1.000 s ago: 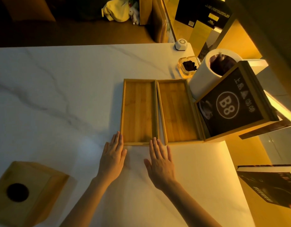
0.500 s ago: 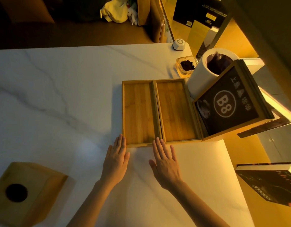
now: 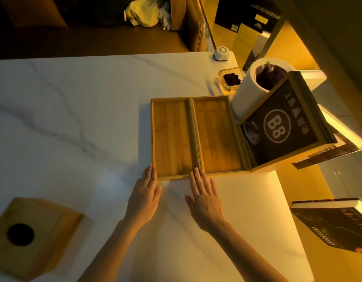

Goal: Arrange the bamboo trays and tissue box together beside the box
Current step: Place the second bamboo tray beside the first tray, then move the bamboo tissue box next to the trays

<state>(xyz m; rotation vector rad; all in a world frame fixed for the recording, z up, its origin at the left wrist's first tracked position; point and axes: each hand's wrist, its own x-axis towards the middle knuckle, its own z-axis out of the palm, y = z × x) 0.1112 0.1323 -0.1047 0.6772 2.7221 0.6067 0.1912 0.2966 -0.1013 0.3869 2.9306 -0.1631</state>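
Hands, both flat & open: left hand (image 3: 144, 197) and right hand (image 3: 204, 197) have nudged two bamboo trays (image 3: 196, 135) flush against box (image 3: 282, 127); tissue box (image 3: 31, 235) left to bring over.

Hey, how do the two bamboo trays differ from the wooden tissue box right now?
The bamboo trays lie flat, shallow and open-topped; the tissue box is a taller closed block with a round dark hole on top. The trays sit side by side against the B8 box; the tissue box stands apart near the table's near left corner. The left hand and right hand touch the trays' near edge, not the tissue box. Both look like bamboo-coloured wood.
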